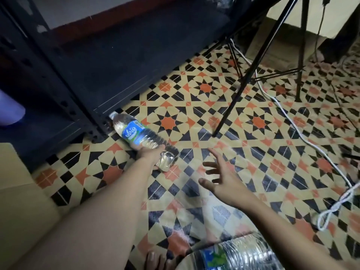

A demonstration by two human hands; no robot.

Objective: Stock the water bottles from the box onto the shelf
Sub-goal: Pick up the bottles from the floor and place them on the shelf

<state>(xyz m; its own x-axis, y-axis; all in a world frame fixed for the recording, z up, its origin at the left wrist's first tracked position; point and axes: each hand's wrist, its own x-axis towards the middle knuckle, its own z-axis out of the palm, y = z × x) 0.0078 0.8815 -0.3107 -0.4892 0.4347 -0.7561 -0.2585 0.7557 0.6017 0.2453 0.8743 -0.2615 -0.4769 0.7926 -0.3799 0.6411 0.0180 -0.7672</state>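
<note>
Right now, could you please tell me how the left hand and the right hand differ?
The left hand grips the water bottle near its base; the right hand holds nothing. The left hand curls round the bottle, while the right hand is spread open. The left hand is nearer the black shelf than the right hand. Both are bare and reach forward.

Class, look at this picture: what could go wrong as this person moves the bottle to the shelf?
The left hand grips the bottle only at its base end, so it may slip. Its cap points at the shelf frame and could knock it. The tripod leg and white cable nearby could snag a limb.
</note>
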